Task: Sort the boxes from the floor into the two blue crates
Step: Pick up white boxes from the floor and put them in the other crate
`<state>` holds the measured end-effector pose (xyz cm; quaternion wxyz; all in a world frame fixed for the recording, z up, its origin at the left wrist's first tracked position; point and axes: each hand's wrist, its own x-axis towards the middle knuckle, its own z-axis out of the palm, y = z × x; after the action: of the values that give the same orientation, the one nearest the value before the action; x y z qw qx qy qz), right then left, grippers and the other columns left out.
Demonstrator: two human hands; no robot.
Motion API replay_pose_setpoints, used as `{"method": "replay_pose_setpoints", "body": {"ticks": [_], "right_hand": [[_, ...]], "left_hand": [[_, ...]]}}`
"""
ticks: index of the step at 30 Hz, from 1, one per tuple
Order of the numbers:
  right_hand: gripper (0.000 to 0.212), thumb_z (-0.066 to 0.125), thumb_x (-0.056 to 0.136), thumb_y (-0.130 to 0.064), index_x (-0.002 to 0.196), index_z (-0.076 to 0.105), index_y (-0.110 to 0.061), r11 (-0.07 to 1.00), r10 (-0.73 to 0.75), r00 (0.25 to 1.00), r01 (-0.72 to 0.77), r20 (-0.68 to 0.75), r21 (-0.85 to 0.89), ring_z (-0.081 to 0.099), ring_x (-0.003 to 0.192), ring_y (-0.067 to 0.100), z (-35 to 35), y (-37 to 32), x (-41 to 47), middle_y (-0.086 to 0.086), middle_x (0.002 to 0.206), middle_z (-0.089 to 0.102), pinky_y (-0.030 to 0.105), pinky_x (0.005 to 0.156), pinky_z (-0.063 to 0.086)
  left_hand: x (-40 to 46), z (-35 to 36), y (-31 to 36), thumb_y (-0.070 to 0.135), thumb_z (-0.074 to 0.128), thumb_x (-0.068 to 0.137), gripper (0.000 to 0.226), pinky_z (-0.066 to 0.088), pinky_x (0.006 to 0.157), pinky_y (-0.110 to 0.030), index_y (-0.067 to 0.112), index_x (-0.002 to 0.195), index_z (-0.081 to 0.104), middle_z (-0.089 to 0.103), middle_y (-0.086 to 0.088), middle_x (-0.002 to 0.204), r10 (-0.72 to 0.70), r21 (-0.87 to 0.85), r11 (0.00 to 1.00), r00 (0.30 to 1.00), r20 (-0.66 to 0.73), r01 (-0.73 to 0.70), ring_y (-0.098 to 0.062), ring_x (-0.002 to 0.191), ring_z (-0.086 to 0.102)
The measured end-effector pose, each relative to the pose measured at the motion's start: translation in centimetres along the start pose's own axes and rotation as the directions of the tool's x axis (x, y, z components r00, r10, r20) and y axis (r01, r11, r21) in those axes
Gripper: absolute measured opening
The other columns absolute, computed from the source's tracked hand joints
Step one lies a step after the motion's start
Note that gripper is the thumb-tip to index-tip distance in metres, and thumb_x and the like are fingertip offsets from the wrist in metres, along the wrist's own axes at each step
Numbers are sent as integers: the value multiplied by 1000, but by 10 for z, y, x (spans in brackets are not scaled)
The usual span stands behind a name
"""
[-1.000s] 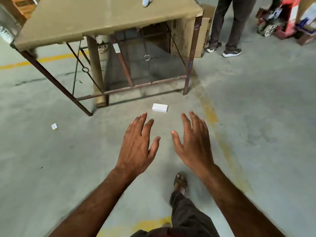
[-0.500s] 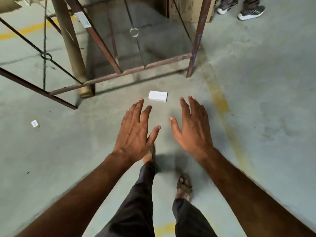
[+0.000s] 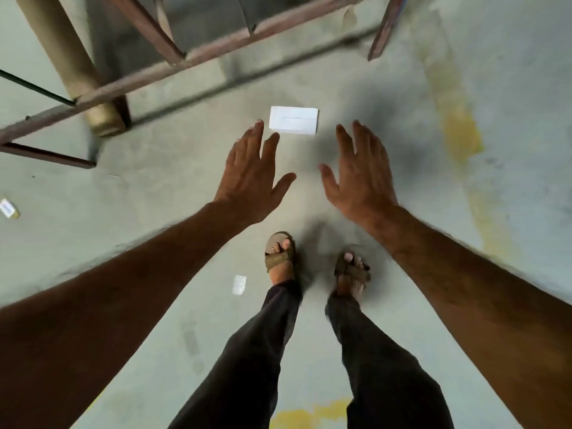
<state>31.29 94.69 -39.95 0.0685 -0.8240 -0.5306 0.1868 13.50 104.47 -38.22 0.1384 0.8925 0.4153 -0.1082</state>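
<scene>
- Flat white rectangular cardboard box (image 3: 293, 120) lies face-up on the grey concrete floor (image 3: 356, 88), just in front of the rusty brown metal frame (image 3: 198, 55) at the floor's far edge in view. It sits clear of the frame's lower bar, so nothing blocks a straight reach.
- Left hand (image 3: 252, 181) palm down, fingers spread, empty. Its fingertips (image 3: 258, 126) are just beside the box's near-left corner; whether they touch cannot be told.
- Right hand (image 3: 360, 178) also palm down, spread and empty, near the box's right side but apart from it.
- Hands flank the box on either side, likely so that both short ends can be pinched at once; a flat box on concrete offers little edge to get under.
- Feet in brown strap sandals (image 3: 280, 258) are planted side by side behind the hands, suggesting a stoop over the box.
- A small white-and-tan box (image 3: 8, 208) lies well apart at the floor's left edge, and a small pale scrap (image 3: 239, 284) rests by the left foot. More remains to collect, in my judgement.
- Blue crates not in view; sorting destination unknown from here.
- A faded yellow painted line (image 3: 458, 131) runs along the right side of the floor.
</scene>
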Motion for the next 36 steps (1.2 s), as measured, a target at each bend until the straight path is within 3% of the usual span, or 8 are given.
{"method": "replay_pose_setpoints", "body": {"ticks": [5, 10, 15, 19, 25, 28, 31, 36], "right_hand": [[73, 46, 104, -47, 162, 19, -12, 999, 1, 1000, -1, 15, 53, 14, 156, 36, 72, 14, 40, 21, 169, 13, 46, 128, 14], [79, 54, 100, -47, 162, 18, -12, 999, -31, 995, 28, 90, 32, 16, 155, 38, 171, 44, 122, 22, 168, 16, 48, 126, 17], [87, 61, 96, -43, 162, 14, -13, 999, -4, 986, -2, 166, 35, 21, 152, 38, 269, 75, 220, 20, 168, 13, 50, 120, 28], [91, 64, 94, -41, 163, 10, -17, 999, 3, 988, -11, 155, 48, 31, 146, 38, 315, 91, 281, 16, 168, 10, 48, 111, 39], [113, 80, 81, -41, 163, 4, -23, 994, 57, 971, -75, 231, 73, 38, 143, 37, 341, 103, 342, 12, 165, 9, 46, 111, 39], [113, 85, 76, -38, 161, 12, -21, 993, 50, 977, -70, 206, 90, 46, 135, 34, 347, 104, 347, 11, 155, 24, 45, 104, 45], [100, 86, 73, -33, 153, 26, -19, 988, 69, 980, -94, 188, 125, 52, 128, 36, 338, 101, 333, 10, 147, 32, 45, 101, 49], [94, 85, 70, -33, 147, 33, -22, 980, 73, 993, -88, 92, 181, 56, 121, 33, 288, 93, 285, 8, 140, 38, 47, 91, 55]], "left_hand": [[55, 75, -12, 53, 51, 100, 78, 19, 126, -49, 5, 158, 28, 11, -25, 168, -50, -79, 995, 997, 53, 54, -41, 154, 17], [134, 172, -44, 55, 55, 98, 81, 22, 124, -49, 9, 158, 25, 8, -23, 169, -187, -206, 957, 977, 105, 205, -40, 155, 15], [234, 267, -88, 55, 59, 97, 86, 25, 123, -48, 9, 158, 21, 10, -20, 167, -371, -374, 825, 905, 207, 423, -40, 153, 18], [303, 302, -106, 53, 61, 95, 81, 31, 119, -45, 8, 155, 28, 23, -14, 161, -463, -527, 696, 866, 189, 487, -36, 148, 30], [367, 329, -108, 53, 72, 88, 85, 41, 113, -42, 13, 151, 31, 38, -8, 151, -611, -664, 437, 742, 276, 607, -31, 139, 42], [371, 334, -109, 62, 73, 83, 89, 47, 98, -36, 12, 147, 37, 39, -8, 145, -653, -683, 344, 687, 319, 645, -28, 129, 48], [351, 325, -107, 67, 80, 72, 93, 47, 74, -26, 15, 140, 46, 44, -4, 135, -627, -721, 284, 691, 358, 632, -19, 107, 53], [301, 280, -92, 50, 87, 74, 62, 64, 76, -37, 8, 114, 66, 75, 1, 96, -521, -859, 187, 790, 325, 477, -6, 79, 74]]}}
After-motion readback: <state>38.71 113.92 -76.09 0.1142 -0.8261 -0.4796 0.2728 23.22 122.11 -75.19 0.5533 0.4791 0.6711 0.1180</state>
